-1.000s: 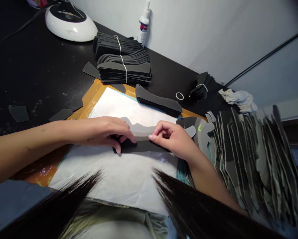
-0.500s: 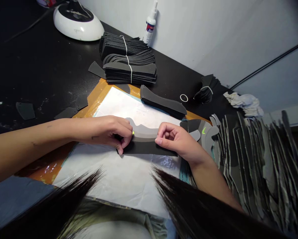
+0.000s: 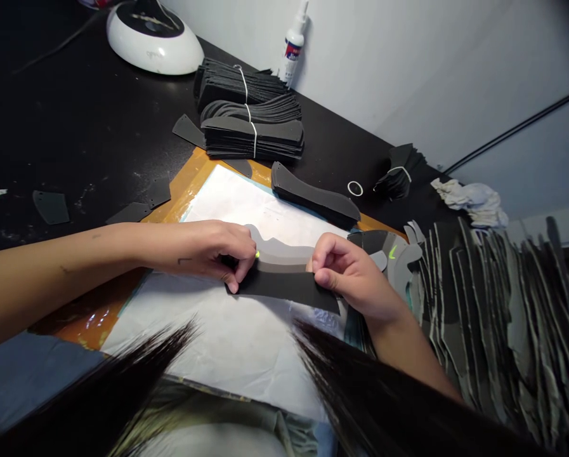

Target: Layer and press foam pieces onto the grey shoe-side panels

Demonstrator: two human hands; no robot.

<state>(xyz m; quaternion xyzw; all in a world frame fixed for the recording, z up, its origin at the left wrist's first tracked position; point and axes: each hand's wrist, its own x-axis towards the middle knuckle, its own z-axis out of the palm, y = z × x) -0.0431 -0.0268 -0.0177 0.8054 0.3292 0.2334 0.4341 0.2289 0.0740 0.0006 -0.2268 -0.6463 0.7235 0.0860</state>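
Black tabletop (image 3: 75, 127) with a big orange board (image 3: 179, 184) on it, white sheet (image 3: 246, 209) on top, and off to the right there's a huge leaning stack of layered grey and black cutouts (image 3: 498, 317). Behind the board sit three bundles of black pieces (image 3: 250, 136) tied with elastic, plus a white round machine (image 3: 153, 38) and a glue bottle (image 3: 294, 44) against the wall, its contents hidden. Both hands are working on the sheet, on a black strip (image 3: 284, 289) with a grey layered piece (image 3: 279, 251) lying along its top. Left hand (image 3: 203, 254) has its fingers curled, pinching the strip's left end, right next to a tiny neon green mark (image 3: 257, 254). Right hand (image 3: 353, 276) pinches the strip nearer its right end, thumb and fingers pressed together. A loose rubber band (image 3: 355, 188) lies on the table.
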